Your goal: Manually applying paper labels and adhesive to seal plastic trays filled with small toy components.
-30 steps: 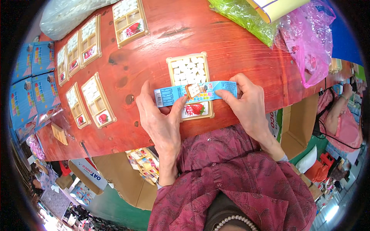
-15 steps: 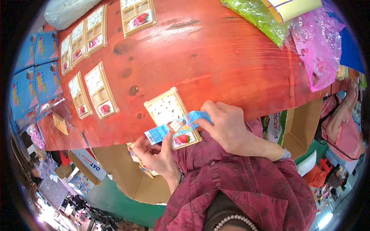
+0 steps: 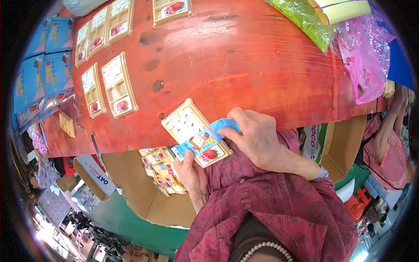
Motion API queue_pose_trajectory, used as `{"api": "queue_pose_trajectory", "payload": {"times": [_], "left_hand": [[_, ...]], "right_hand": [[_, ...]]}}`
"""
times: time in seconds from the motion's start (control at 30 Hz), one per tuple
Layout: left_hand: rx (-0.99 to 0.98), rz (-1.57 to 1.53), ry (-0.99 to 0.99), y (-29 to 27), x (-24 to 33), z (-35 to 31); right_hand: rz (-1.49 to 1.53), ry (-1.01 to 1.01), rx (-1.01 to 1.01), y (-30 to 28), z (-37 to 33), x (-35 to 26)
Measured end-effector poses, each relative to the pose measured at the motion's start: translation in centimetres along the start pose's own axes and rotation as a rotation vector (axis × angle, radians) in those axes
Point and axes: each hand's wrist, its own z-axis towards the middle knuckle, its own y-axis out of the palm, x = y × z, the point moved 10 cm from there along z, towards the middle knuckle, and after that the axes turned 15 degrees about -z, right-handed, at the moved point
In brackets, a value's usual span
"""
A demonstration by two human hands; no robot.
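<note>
A wide red wooden table [image 3: 262, 65] fills most of the view, its near edge running just above the person's chest. At its far right lie a green plastic bag [image 3: 301, 17] and a pink plastic bag [image 3: 366, 61], the pink one drooping over the table's edge. Along the left rim sits a stack of blue packets [image 3: 37, 74]. Below the table an open cardboard box [image 3: 131, 183] stands on the floor with small colourful packs [image 3: 161, 170] showing inside it.

On the table's left part several cream trays [image 3: 118, 85] lie flat in a loose row, each divided into compartments (some filled with white pieces, each with a strawberry picture at one end). More of them lie at the far edge.

One more tray [image 3: 185, 124] of the same kind juts over the near edge of the table, tilted, its strawberry end toward the person. Across it lies a blue paper band [image 3: 205, 139], running slantwise from lower left to upper right.

The left hand [image 3: 192, 172] comes up from under the table's edge and pinches the lower end of the band and the tray's near corner between thumb and fingers. The right hand [image 3: 255, 137] rests palm down on the upper end of the band, fingers closed over it and pressing it to the tray. The two hands sit near each other, one at each end of the band.
</note>
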Motion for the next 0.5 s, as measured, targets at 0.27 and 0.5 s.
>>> {"api": "queue_pose_trajectory", "payload": {"times": [0.27,0.5], "left_hand": [[-0.289,-0.147,-0.062,2.2,0.2,-1.1],[-0.277,-0.240,-0.293,6.4,-3.3,-1.4]], "right_hand": [[0.739,0.125,-0.397,2.6,-0.1,1.0],[1.512,0.188,-0.330,4.5,-1.2,-1.5]]}}
